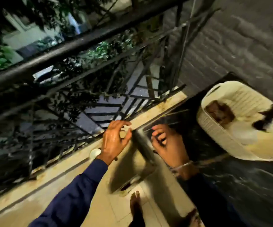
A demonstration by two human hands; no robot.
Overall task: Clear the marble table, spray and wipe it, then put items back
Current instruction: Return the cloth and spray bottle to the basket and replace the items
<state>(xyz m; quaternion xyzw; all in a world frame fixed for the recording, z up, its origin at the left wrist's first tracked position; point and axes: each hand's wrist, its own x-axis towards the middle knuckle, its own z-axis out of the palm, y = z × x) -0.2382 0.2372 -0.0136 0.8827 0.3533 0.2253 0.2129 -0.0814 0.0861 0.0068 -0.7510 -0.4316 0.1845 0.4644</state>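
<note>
Table corner [140,136] betw. L/R fingers [126,123]

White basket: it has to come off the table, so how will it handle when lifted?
The white basket looks like thin ribbed plastic, so it is probably light and slightly flexible. The brown item inside may slide if it tilts.

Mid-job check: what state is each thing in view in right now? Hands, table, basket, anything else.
left hand: fingers spread at the table's corner, holding nothing.
right hand: over the tabletop, fingers curled; too blurred to tell if it grips anything.
marble table: not yet cleared, basket on it.
basket: upright on the table, open-topped, brown and dark items inside.
white round object: on the ledge by the railing, partly hidden by the left wrist.
</note>
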